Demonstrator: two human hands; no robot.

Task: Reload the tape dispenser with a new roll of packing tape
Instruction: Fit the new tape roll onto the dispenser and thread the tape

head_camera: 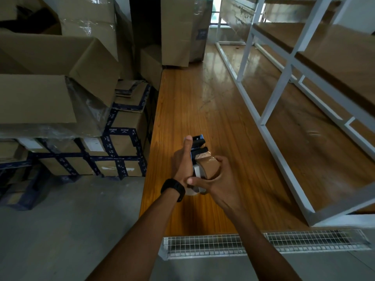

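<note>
A black and blue tape dispenser (198,143) is held upright over the wooden floor, its head pointing away from me. My left hand (182,161) presses flat against its left side, thumb pointing up, with a black watch on the wrist. A brown roll of packing tape (209,165) sits against the dispenser's right side, and my right hand (218,179) wraps around it from the right and below. A white part of the dispenser or core (197,172) shows between my hands. The handle is hidden by my hands.
Stacked cardboard boxes (121,142) with dark blue strapping stand to the left. White metal shelving (284,102) with wooden boards runs along the right. A metal floor grate (263,243) lies near my feet. Tall cartons (182,31) stand at the back.
</note>
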